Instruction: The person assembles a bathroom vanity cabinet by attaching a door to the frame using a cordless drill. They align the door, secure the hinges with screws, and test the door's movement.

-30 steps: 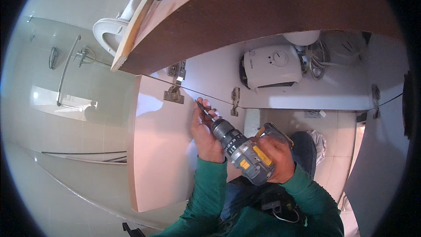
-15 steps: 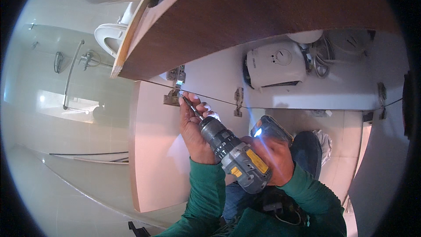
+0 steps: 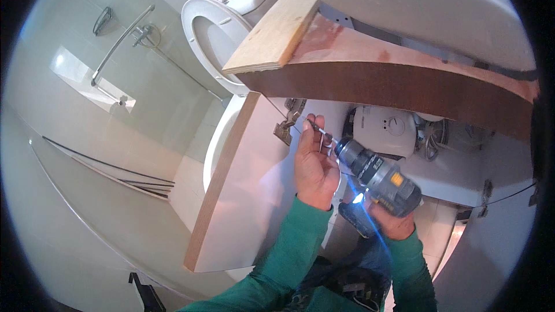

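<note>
A cordless drill (image 3: 386, 178) with a dark body and yellow parts is in my right hand (image 3: 393, 222), the fingers closed round its handle. Its work light glows near the battery. From the chuck a slim driver bit (image 3: 328, 135) points up and left. My left hand (image 3: 315, 167) is closed in a pinch at the bit's tip; whether a screw sits there is too small to tell. Just left of those fingertips is a metal hinge (image 3: 284, 129), fixed at the edge of the white cabinet door (image 3: 248, 196), which stands open.
Above my hands runs the brown cabinet front (image 3: 370, 84), under a white basin (image 3: 416, 0). A white heater box (image 3: 384, 130) and coiled hoses (image 3: 432, 141) are inside the cabinet. A toilet (image 3: 202, 8) and a shower rail (image 3: 121, 46) are beyond, at left.
The view has shifted, now showing more of the basin and toilet. The drill has turned to lie flatter, its rear end farther right. Left fingers stay at the bit's tip.
</note>
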The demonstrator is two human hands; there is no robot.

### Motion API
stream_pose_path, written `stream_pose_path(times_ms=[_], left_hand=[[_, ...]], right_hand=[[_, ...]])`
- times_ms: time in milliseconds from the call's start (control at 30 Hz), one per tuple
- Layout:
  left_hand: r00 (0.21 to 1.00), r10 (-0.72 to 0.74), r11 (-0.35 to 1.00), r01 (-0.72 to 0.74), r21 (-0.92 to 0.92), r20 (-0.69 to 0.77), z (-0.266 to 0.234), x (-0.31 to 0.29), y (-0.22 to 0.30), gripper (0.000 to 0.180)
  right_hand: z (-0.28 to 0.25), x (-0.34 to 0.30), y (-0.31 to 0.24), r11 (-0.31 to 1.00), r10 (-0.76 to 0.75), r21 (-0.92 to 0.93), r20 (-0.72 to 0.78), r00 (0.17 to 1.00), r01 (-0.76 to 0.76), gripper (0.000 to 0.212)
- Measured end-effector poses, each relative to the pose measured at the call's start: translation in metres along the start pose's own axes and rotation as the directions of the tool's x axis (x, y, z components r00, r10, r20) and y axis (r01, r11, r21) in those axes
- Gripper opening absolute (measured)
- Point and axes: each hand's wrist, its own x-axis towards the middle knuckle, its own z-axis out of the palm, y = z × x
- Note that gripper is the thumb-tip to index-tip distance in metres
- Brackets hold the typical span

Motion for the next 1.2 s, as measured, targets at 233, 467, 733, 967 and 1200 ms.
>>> stream_pose_path(times_ms=[233, 467, 733, 967, 1200], left_hand=[[0.997, -0.049, 0.979, 0.059, -0.197, 0.054, 0.000, 0.027, 0.015, 0.023], [0.983, -0.178, 0.919, 0.152, -0.364, -0.037, 0.022, 0.024, 0.022, 0.014], [0.979, -0.200, 0.872, 0.159, -0.464, -0.041, 0.027, 0.025, 0.020, 0.018], [0.986, -0.166, 0.870, 0.153, -0.469, 0.013, 0.024, 0.029, 0.014, 0.018], [0.968, -0.241, 0.864, 0.178, -0.472, -0.075, 0.040, 0.035, 0.017, 0.021]], right_hand=[[-0.003, 0.053, -0.031, 0.946, 0.138, 0.283, 0.091, 0.986, -0.158, 0.043], [-0.014, 0.076, -0.069, 0.926, 0.252, 0.263, 0.102, 0.962, -0.271, 0.044], [-0.028, 0.089, -0.083, 0.937, 0.251, 0.217, 0.117, 0.961, -0.272, 0.044], [-0.022, 0.085, -0.091, 0.932, 0.283, 0.212, 0.079, 0.956, -0.293, 0.044], [-0.033, 0.096, -0.082, 0.971, 0.218, 0.078, 0.084, 0.972, -0.225, 0.044]])
